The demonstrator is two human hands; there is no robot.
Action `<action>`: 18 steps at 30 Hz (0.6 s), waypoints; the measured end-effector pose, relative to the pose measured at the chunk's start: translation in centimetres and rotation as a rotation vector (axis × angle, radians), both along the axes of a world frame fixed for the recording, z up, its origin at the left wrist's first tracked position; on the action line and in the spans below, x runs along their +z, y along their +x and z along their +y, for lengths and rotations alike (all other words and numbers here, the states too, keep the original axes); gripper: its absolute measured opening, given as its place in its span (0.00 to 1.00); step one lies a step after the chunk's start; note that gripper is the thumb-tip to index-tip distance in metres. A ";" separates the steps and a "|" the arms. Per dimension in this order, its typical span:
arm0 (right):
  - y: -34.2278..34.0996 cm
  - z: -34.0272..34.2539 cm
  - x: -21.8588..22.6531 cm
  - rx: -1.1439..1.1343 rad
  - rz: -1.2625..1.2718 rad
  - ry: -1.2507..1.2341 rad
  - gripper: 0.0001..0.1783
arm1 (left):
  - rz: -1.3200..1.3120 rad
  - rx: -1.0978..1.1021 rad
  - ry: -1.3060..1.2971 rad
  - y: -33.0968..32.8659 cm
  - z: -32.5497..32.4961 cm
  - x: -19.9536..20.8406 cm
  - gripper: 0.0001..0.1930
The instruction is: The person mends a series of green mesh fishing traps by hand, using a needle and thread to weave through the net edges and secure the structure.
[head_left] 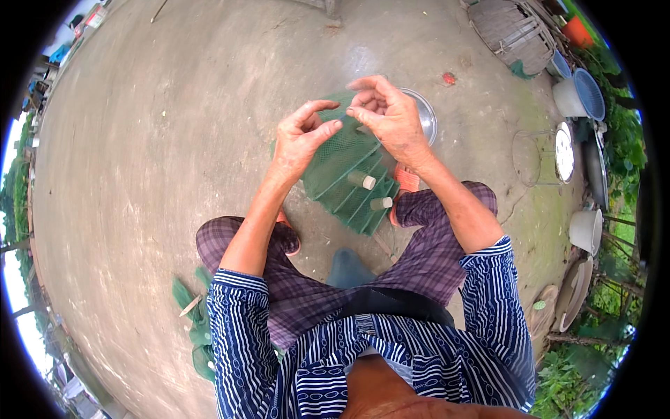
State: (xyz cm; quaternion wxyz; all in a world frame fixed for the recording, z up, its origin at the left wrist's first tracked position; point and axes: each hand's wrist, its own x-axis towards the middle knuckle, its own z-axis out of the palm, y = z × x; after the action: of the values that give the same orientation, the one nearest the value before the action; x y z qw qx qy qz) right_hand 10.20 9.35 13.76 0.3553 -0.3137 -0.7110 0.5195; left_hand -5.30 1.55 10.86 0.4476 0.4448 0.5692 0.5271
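Observation:
My left hand [296, 141] is raised over a green mesh net [331, 164], its thumb and index finger apart with a gap between them. Close by on the right, my right hand [396, 122] has its fingers curled and its thumb near them. Anything thin between those fingers is too small to make out. Below both hands, the net lies in ribbed folds between my feet. Two pale cylindrical pieces, a float [361, 179] and a similar float [381, 203], rest on it. Part of a shiny metal basin [427, 115] shows behind my right hand.
Under me is a blue-grey stool [350, 269]. More green netting [202, 335] lies at my left on the concrete floor [125, 174]. Along the right stand a wire-legged stool [564, 153], a white bucket [586, 230] and a tub with a blue basket [590, 94].

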 end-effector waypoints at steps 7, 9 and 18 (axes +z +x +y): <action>-0.7 -0.1 -1.1 0.071 0.093 -0.168 0.16 | -0.006 0.099 0.140 0.5 -0.1 -0.8 0.09; -0.5 0.0 -1.3 0.054 0.049 -0.136 0.16 | -0.039 0.045 0.068 0.5 -0.2 -0.4 0.08; -0.5 -0.3 -0.6 0.052 -0.152 0.067 0.15 | -0.017 0.035 0.009 -0.1 -0.2 -1.0 0.05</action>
State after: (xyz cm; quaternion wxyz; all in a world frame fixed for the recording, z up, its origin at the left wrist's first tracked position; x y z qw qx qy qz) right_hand 9.73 9.02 13.14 0.2970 -0.3214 -0.7610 0.4790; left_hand -5.39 1.40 9.89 0.4412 0.4321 0.5707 0.5412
